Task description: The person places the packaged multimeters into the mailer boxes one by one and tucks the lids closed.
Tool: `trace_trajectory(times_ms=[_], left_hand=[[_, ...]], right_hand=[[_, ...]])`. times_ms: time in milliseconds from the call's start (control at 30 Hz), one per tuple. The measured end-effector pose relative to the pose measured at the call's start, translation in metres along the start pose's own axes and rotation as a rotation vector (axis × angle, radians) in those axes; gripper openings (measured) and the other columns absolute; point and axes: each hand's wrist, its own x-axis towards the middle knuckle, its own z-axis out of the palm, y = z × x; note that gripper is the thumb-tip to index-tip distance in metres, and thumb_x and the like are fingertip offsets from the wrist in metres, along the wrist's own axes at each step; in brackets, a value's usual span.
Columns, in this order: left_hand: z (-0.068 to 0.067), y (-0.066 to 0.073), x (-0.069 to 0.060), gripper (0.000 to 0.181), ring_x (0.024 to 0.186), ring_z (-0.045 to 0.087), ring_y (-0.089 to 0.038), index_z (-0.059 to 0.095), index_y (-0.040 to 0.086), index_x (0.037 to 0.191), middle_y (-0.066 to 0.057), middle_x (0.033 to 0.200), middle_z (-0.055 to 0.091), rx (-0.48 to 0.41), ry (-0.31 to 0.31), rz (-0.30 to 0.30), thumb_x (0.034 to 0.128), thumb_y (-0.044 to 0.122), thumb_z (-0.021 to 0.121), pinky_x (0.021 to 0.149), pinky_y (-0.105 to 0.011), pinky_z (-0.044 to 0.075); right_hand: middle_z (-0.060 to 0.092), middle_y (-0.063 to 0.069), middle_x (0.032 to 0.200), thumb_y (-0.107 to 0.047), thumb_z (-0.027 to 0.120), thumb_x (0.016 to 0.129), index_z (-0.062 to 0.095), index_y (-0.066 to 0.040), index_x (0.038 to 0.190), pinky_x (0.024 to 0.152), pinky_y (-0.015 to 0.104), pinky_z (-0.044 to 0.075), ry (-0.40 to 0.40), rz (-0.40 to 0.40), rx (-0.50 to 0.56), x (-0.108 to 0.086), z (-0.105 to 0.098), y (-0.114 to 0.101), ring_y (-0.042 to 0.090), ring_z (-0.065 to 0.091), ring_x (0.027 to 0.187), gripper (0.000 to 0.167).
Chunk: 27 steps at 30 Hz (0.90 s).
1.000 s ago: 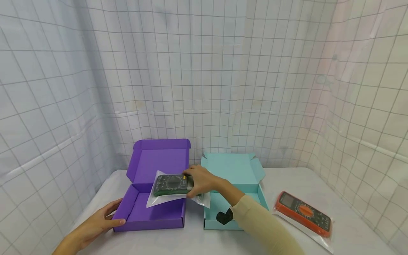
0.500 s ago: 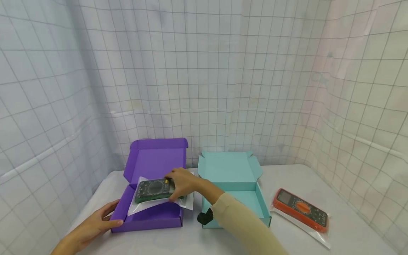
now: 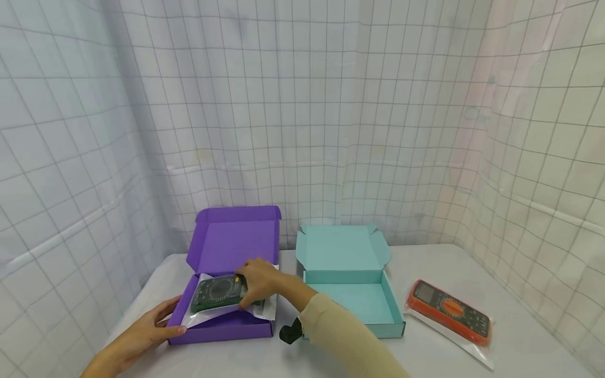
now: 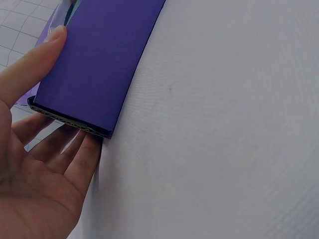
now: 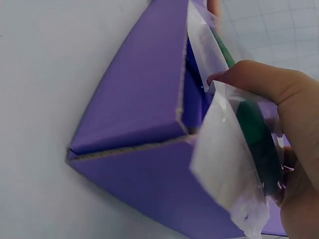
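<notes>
My right hand (image 3: 259,282) grips the display end of a dark green multimeter (image 3: 216,293) in a clear plastic bag. The multimeter is tilted inside the open purple box (image 3: 231,333), its far end lower at the left. In the right wrist view, my thumb presses the bag (image 5: 224,154), whose loose end hangs over the box's side wall (image 5: 139,189). My left hand (image 3: 151,332) holds the box's front left corner. The left wrist view shows its thumb (image 4: 52,47) at the wall's top edge and the other fingers along the side.
An open teal box (image 3: 354,302) stands to the right of the purple one, its lid raised. Further right lies a bagged orange multimeter (image 3: 451,313) on the white tabletop (image 3: 430,262). A black object (image 3: 291,332) sits at my right wrist. Grid-patterned curtains (image 3: 307,115) surround the table.
My right hand has carried the bagged green multimeter left and down, from above the purple box's right part into it. My left hand has stayed at the box corner.
</notes>
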Motion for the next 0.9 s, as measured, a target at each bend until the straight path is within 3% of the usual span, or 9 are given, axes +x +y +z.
trace_trajectory(times_ms=[167, 300, 500, 900], left_hand=[[0.003, 0.000, 0.000, 0.091, 0.144, 0.026, -0.049, 0.004, -0.008, 0.161, -0.037, 0.163, 0.006, -0.028, -0.013, 0.025, 0.0999, 0.011, 0.069, 0.097, -0.032, 0.049], [0.003, 0.001, -0.001, 0.091, 0.143, 0.029, -0.043, 0.005, -0.006, 0.162, -0.036, 0.163, 0.008, -0.019, 0.001, 0.015, 0.0999, 0.013, 0.069, 0.097, -0.033, 0.049], [0.001, 0.003, -0.002, 0.091, 0.145, 0.025, -0.050, 0.006, -0.006, 0.162, -0.036, 0.163, 0.009, -0.009, 0.011, 0.014, 0.0997, 0.014, 0.069, 0.098, -0.036, 0.048], [0.002, -0.001, -0.001, 0.091, 0.145, 0.022, -0.055, 0.003, -0.008, 0.161, -0.039, 0.162, 0.007, -0.037, -0.006, 0.017, 0.1009, 0.012, 0.068, 0.098, -0.033, 0.049]], right_hand=[[0.060, -0.004, 0.133, -0.059, 0.087, 0.074, 0.060, -0.019, 0.146, 0.088, 0.029, 0.045, 0.003, 0.015, 0.033, 0.003, 0.015, -0.003, 0.013, 0.053, 0.115, 0.086], [0.060, -0.004, 0.134, -0.059, 0.087, 0.074, 0.060, -0.019, 0.146, 0.091, 0.029, 0.046, 0.018, 0.012, 0.035, 0.007, 0.020, -0.005, 0.013, 0.053, 0.116, 0.086], [0.058, -0.003, 0.138, -0.061, 0.086, 0.076, 0.058, -0.017, 0.147, 0.098, 0.028, 0.046, 0.002, -0.001, 0.038, 0.005, 0.029, -0.010, 0.014, 0.053, 0.120, 0.088], [0.058, -0.008, 0.138, -0.063, 0.088, 0.073, 0.058, -0.018, 0.148, 0.099, 0.021, 0.045, -0.076, 0.012, 0.003, 0.004, 0.034, -0.012, 0.008, 0.054, 0.122, 0.092]])
